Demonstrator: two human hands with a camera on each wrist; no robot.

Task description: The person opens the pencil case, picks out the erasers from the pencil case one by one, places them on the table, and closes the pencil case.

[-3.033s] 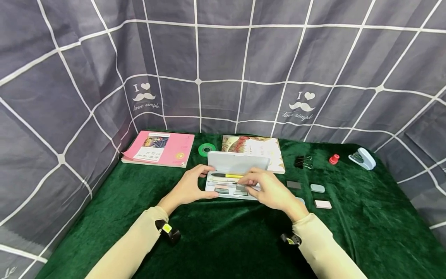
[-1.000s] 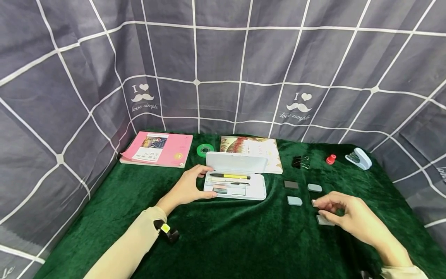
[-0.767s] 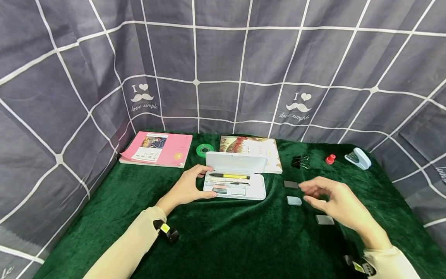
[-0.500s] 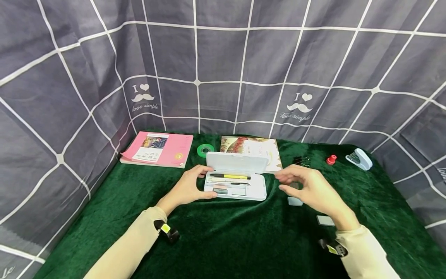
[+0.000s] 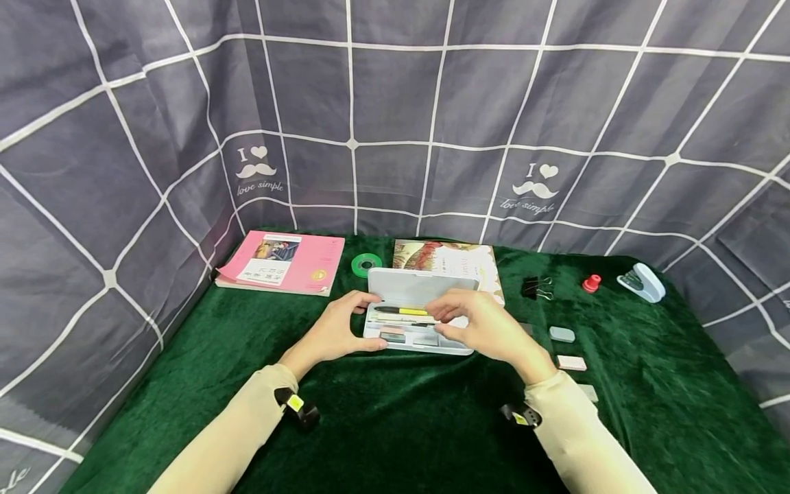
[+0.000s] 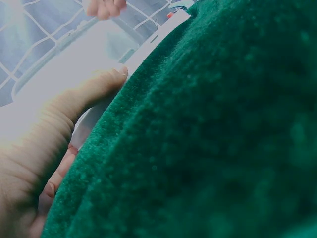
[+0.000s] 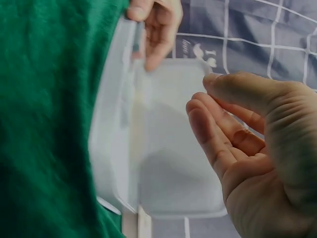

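An open white pencil case (image 5: 459, 341) lies on the green cloth with its lid (image 5: 422, 287) standing up. Inside lie a black and yellow pen (image 5: 404, 311) and small erasers (image 5: 393, 336). My left hand (image 5: 361, 324) grips the case's left end, thumb at the front and fingers at the back. My right hand (image 5: 447, 322) hovers over the right half of the case. In the right wrist view its fingers (image 7: 208, 124) are loosely curved beside the case (image 7: 168, 148) and nothing shows between them.
Right of the case lie loose erasers: a grey-blue one (image 5: 561, 334), a pink one (image 5: 571, 362) and a grey one (image 5: 589, 392). Behind are a pink book (image 5: 280, 264), green tape (image 5: 366, 264), another book (image 5: 453, 261), binder clips (image 5: 535, 286), a red knob (image 5: 591, 282) and a stapler (image 5: 642, 280).
My right hand has come back leftward from the loose erasers to the open case. The left hand has kept its hold on the case's left end.
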